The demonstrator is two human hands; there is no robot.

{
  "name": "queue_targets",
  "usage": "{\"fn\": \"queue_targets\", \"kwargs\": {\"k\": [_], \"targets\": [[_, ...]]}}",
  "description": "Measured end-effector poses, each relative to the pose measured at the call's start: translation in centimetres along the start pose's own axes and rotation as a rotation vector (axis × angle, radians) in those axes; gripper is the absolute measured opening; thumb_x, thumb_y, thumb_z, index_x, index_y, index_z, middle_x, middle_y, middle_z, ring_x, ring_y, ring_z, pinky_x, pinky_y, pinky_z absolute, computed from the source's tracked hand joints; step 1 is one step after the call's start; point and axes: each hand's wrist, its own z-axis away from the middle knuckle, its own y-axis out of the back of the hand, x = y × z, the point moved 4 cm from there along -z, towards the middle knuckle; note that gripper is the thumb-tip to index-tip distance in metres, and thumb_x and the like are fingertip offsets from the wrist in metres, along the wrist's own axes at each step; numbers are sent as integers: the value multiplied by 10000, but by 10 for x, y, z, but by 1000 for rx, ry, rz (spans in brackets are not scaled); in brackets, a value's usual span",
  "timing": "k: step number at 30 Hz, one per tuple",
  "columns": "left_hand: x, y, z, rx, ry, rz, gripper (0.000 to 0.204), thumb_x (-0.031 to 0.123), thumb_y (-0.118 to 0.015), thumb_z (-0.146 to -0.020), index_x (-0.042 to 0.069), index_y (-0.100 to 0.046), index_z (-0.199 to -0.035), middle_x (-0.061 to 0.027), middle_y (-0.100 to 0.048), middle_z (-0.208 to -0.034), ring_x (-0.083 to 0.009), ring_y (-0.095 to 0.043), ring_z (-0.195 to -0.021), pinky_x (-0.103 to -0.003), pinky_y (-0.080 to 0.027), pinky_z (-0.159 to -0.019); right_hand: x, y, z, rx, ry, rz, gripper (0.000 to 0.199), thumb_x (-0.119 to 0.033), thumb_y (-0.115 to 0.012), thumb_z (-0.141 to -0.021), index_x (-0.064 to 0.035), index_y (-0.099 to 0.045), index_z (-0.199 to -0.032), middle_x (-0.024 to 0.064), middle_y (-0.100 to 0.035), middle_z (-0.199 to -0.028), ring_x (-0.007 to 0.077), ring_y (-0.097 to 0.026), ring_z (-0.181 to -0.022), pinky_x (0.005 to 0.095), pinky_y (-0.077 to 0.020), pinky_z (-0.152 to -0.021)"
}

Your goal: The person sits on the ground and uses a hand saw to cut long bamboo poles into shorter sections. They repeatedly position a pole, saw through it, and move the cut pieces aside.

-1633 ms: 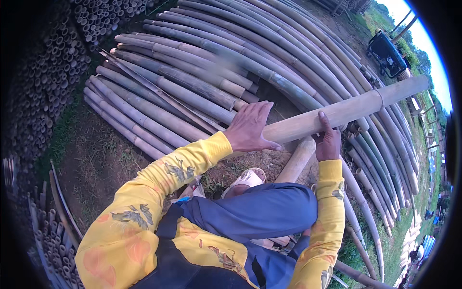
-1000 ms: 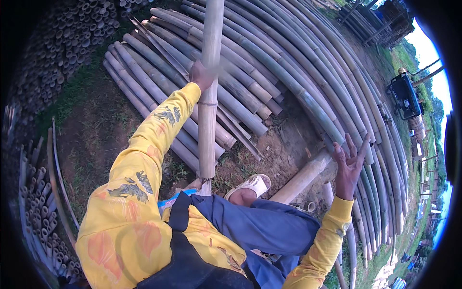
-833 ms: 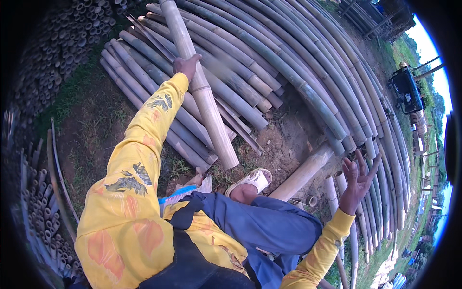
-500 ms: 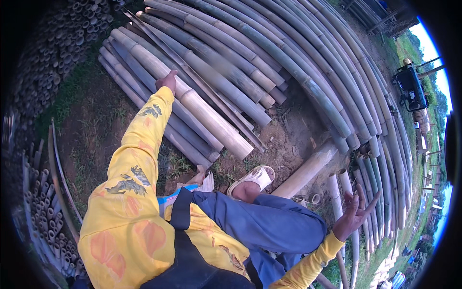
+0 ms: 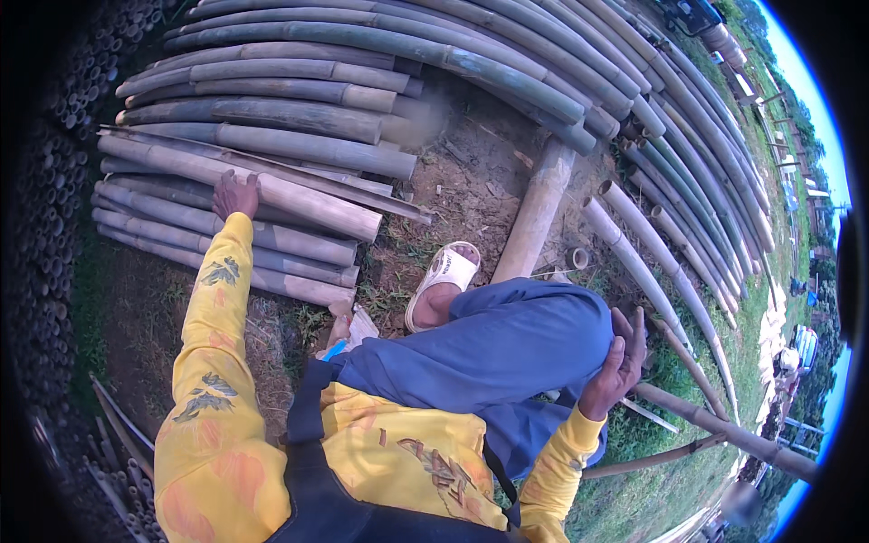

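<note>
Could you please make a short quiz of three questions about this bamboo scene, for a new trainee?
1. True or false: the left hand rests on a pale bamboo pole lying on the pile.
2. The right hand is: A) gripping a pole; B) open beside the blue trouser leg; C) on the sandal.
3. What colour is the sandal?

Key: 1 true; 2 B; 3 white.
</note>
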Motion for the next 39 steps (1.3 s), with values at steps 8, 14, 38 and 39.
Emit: {"fn": "queue_targets", "kwargs": {"k": [8,14,38,39], "targets": [[22,-13,-33,-86,-55,-521,786,749,-501,-914,174,-600,-1440,-168,-482,-1553,-367,-425,-1456,-597,-322,-1153,42,31,81,-176,-43,388,372,-254,-749,-941,-47,-711,-1248,164,-713,-1246,364,-672,-1154,511,-418,-1110],[82,-4,-20,57,-404,-539,628,555,-656,-939,145,-591,-1411,-197,-533,-1459,-348,-507,-1370,-558,-415,-1104,50,125,126,360,-107,923,375,-254,-794,-872,-84,-728,-1200,113,-712,-1235,345,-632,-1219,540,-384,-1130],[581,16,501,-888,-1989,-253,302,269,-725,-887,-5,-684,-1007,-155,-726,-908,-312,-707,-798,-428,-563,-776,81,164,154,629,-246,810,148,-137,-788,-776,-142,-770,-923,38,-723,-1181,328,-590,-1265,457,-405,-1067],[595,-8,517,-764,-2048,-329,317,282,-727,-876,-2,-683,-1010,-179,-732,-934,-359,-710,-838,-463,-562,-810,81,164,153,627,-261,804,156,-133,-789,-774,-142,-769,-928,39,-724,-1178,330,-591,-1263,457,-404,-1067]]}}
